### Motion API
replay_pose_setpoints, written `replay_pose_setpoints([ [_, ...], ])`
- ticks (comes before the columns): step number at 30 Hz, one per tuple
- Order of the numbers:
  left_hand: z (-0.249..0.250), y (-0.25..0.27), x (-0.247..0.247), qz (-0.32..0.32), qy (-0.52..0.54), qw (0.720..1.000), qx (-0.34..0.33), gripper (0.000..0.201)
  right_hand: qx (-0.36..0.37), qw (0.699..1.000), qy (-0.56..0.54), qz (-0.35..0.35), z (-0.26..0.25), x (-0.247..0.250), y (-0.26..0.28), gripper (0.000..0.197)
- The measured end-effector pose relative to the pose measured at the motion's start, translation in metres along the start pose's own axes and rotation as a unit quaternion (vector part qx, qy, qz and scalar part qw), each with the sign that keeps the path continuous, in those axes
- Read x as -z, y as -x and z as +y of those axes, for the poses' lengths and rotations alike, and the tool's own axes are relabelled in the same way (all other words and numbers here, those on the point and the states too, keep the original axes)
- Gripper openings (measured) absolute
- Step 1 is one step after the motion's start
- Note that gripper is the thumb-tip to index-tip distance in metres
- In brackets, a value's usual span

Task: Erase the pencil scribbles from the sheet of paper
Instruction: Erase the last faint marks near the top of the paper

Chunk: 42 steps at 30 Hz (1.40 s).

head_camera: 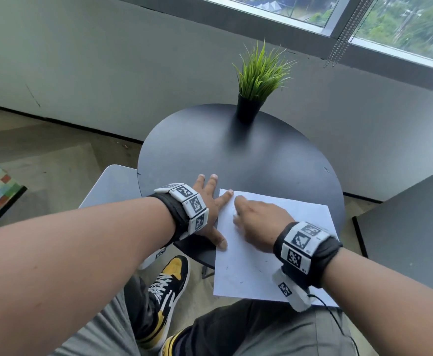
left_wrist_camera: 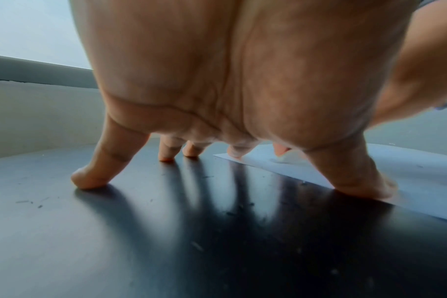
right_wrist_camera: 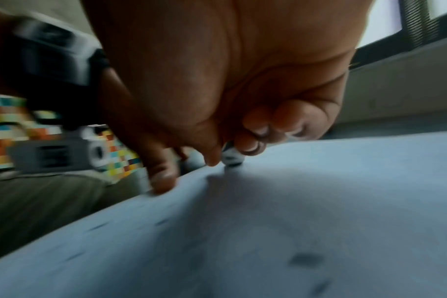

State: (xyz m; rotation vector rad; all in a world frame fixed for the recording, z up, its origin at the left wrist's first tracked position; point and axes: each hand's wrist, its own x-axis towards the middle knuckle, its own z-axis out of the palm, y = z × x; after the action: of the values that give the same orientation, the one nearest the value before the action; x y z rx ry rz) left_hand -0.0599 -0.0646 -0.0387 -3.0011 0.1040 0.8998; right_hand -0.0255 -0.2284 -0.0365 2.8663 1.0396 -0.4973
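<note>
A white sheet of paper (head_camera: 282,242) lies on the near part of a round black table (head_camera: 236,155) and overhangs its front edge. My left hand (head_camera: 210,201) is spread flat at the sheet's left edge; its forefinger and thumb (left_wrist_camera: 357,177) press on the paper, the other fingertips on the table. My right hand (head_camera: 259,222) is curled over the sheet's upper left area and pinches a small white eraser (right_wrist_camera: 232,158), whose tip touches the paper (right_wrist_camera: 293,221). Faint pencil marks (head_camera: 259,269) and crumbs lie lower on the sheet. The right wrist view is blurred.
A black pot with green grass (head_camera: 251,104) stands at the table's far side. A grey stool (head_camera: 115,183) is left of the table and a grey surface (head_camera: 415,227) is at the right. My knees and a yellow and black shoe (head_camera: 169,281) are below.
</note>
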Motion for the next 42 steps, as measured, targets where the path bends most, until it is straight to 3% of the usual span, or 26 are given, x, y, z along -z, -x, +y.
replay_pose_setpoints([
  [2, 0.001, -0.001, 0.000, -0.001, 0.000, 1.000, 0.001, 0.134, 0.044, 0.999, 0.013, -0.011, -0.008, -0.005, 0.008, 0.025],
  [4, 0.001, -0.004, -0.001, 0.001, -0.001, 1.000, -0.001, 0.135, -0.005, 1.000, 0.007, -0.004, 0.007, 0.005, -0.002, 0.014],
  [7, -0.001, -0.007, -0.003, 0.005, -0.002, 1.000, -0.001, 0.136, -0.074, 0.997, 0.009, 0.006, 0.030, 0.015, -0.018, 0.014],
  [9, -0.001, -0.008, -0.005, 0.006, 0.000, 1.000, 0.001, 0.137, -0.017, 1.000, 0.022, 0.001, 0.012, 0.010, -0.014, 0.020],
  [11, -0.001, -0.008, -0.005, 0.008, 0.001, 1.000, 0.003, 0.138, 0.050, 0.998, 0.021, -0.027, -0.005, 0.000, -0.003, 0.043],
  [13, -0.001, -0.009, -0.006, 0.008, -0.001, 1.000, 0.000, 0.138, 0.030, 0.999, 0.025, -0.022, 0.002, 0.003, -0.009, 0.032],
  [14, -0.001, -0.010, -0.006, 0.009, -0.002, 1.000, -0.001, 0.138, -0.010, 1.000, 0.021, -0.009, 0.012, 0.008, -0.018, 0.018],
  [16, -0.002, -0.011, -0.006, 0.011, -0.006, 1.000, -0.002, 0.139, -0.072, 0.997, 0.017, 0.007, 0.027, 0.017, -0.027, 0.012],
  [17, -0.002, -0.012, -0.006, 0.010, -0.006, 1.000, -0.001, 0.139, -0.065, 0.998, 0.016, 0.007, 0.024, 0.017, -0.025, 0.011],
  [21, -0.002, -0.011, -0.006, 0.005, -0.001, 1.000, 0.001, 0.139, 0.085, 0.996, 0.026, -0.015, -0.011, -0.002, 0.006, 0.026],
  [22, -0.002, -0.011, -0.006, 0.004, -0.001, 1.000, 0.001, 0.138, 0.079, 0.996, 0.027, -0.016, -0.008, 0.000, 0.007, 0.021],
  [24, -0.002, -0.013, -0.006, 0.008, -0.002, 1.000, -0.003, 0.139, -0.002, 1.000, 0.019, -0.006, 0.014, 0.009, -0.006, 0.011],
  [26, -0.002, -0.014, -0.008, 0.012, -0.006, 1.000, -0.004, 0.140, -0.046, 0.999, 0.015, 0.008, 0.025, 0.016, -0.013, 0.013],
  [28, -0.003, -0.014, -0.009, 0.011, -0.006, 1.000, -0.001, 0.139, 0.006, 1.000, 0.022, 0.008, 0.006, 0.012, -0.005, 0.012],
  [30, -0.002, -0.013, -0.009, 0.013, -0.008, 1.000, 0.001, 0.138, 0.085, 0.996, 0.014, -0.021, -0.015, 0.000, 0.013, 0.023],
  [31, -0.002, -0.013, -0.008, 0.014, -0.007, 1.000, -0.001, 0.138, 0.090, 0.996, 0.005, -0.029, -0.015, -0.002, 0.017, 0.018],
  [33, -0.001, -0.014, -0.007, 0.016, -0.006, 1.000, -0.003, 0.138, 0.020, 0.999, -0.007, -0.025, 0.005, 0.006, 0.008, 0.007],
  [35, -0.001, -0.014, -0.008, 0.015, -0.011, 1.000, -0.002, 0.139, -0.047, 0.999, -0.003, 0.000, 0.027, 0.014, -0.002, 0.015],
  [37, -0.001, -0.015, -0.009, 0.012, -0.009, 1.000, 0.000, 0.139, -0.018, 1.000, 0.005, -0.001, 0.018, 0.014, 0.003, 0.015],
  [40, -0.002, -0.014, -0.010, 0.010, -0.006, 1.000, 0.001, 0.139, 0.093, 0.995, 0.014, -0.038, -0.009, -0.001, 0.026, 0.012],
  [42, -0.001, -0.012, -0.008, 0.007, -0.009, 1.000, 0.000, 0.139, 0.054, 0.997, 0.027, -0.040, 0.006, 0.004, 0.020, 0.009],
])
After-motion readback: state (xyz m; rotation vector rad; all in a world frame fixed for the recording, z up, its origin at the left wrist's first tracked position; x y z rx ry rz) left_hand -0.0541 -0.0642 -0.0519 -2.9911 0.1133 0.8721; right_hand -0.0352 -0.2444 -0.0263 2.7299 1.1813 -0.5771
